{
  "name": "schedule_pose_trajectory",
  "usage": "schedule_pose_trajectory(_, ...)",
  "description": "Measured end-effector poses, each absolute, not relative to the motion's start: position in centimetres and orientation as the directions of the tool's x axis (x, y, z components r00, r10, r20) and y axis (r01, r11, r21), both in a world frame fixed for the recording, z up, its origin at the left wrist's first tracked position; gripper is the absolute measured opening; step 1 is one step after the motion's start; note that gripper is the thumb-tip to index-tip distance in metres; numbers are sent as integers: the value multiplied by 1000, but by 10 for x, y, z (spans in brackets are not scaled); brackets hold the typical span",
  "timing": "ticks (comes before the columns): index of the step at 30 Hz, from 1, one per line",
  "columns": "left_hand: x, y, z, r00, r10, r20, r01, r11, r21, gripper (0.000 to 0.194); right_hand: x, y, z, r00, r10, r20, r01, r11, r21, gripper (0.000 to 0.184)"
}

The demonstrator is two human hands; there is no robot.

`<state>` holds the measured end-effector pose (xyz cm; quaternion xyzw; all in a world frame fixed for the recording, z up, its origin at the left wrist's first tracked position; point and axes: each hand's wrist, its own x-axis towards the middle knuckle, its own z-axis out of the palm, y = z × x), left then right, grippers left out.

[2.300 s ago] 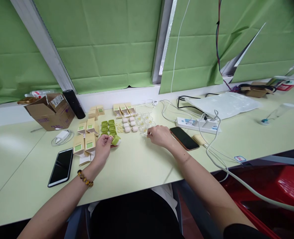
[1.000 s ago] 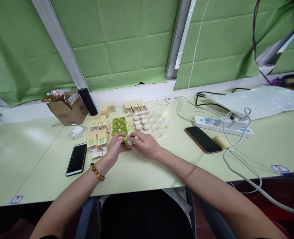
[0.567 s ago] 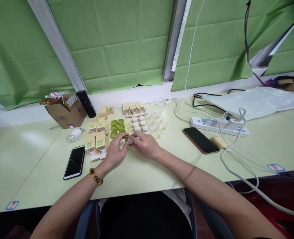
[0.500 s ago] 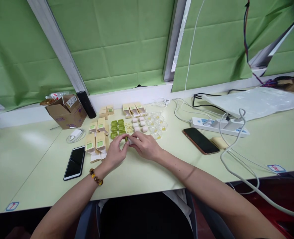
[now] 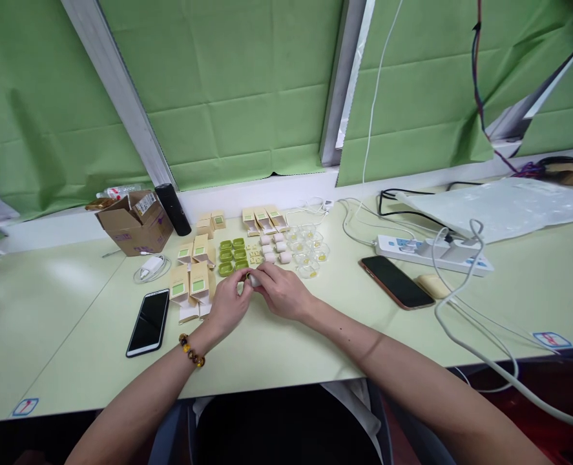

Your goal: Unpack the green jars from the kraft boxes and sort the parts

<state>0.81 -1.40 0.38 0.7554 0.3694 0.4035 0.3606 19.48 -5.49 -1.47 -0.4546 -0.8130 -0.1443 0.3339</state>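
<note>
My left hand [image 5: 229, 302] and my right hand [image 5: 283, 292] meet over the table, fingertips pinched together. Between them is a small whitish piece [image 5: 254, 280], gripped by the right fingers. A small green piece [image 5: 248, 276], mostly hidden, is pinched in the left fingers against it. Just beyond the hands stand several green cups [image 5: 225, 255] in two columns. Beside these lie tiny yellowish pieces [image 5: 254, 252], then short pale pink cylinders [image 5: 280, 247]. Further right are clear plastic cups [image 5: 308, 270] with yellow bits inside.
Small cream boxes [image 5: 199, 284] with open flaps stand left of the cups, and more boxes [image 5: 264, 219] behind. A phone [image 5: 148, 323] lies left; another phone [image 5: 396, 281] lies right near a power strip [image 5: 434, 253]. A cardboard box [image 5: 134, 226] and black cylinder [image 5: 173, 210] are at back left.
The camera view has shifted slightly, so the scene sits a little lower. Both hands stay together around the small piece, and less of the green part shows between the fingers.
</note>
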Motion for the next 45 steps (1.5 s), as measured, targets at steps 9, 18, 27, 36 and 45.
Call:
schedule_pose_trajectory(9,1,-2,-9,534,770,349,300,-558,774,55,209,-50,-20,-242,674,698,692,624,-363,35)
schedule_pose_trajectory(18,6,-3,-5,450,836,314,211,-442,872,42,203,-50,-17,-114,698,707,563,632,-533,28)
schedule_pose_trajectory(27,5,5,-13,320,911,261,221,-340,914,47,249,-41,14,128,691,712,690,453,-564,22)
schedule_pose_trajectory(36,6,-1,-9,300,907,295,258,-374,891,48,265,-36,9,-176,824,538,971,236,-44,21)
schedule_pose_trajectory(45,5,-1,-13,322,886,335,306,-432,848,46,259,-40,14,-165,933,320,986,151,68,17)
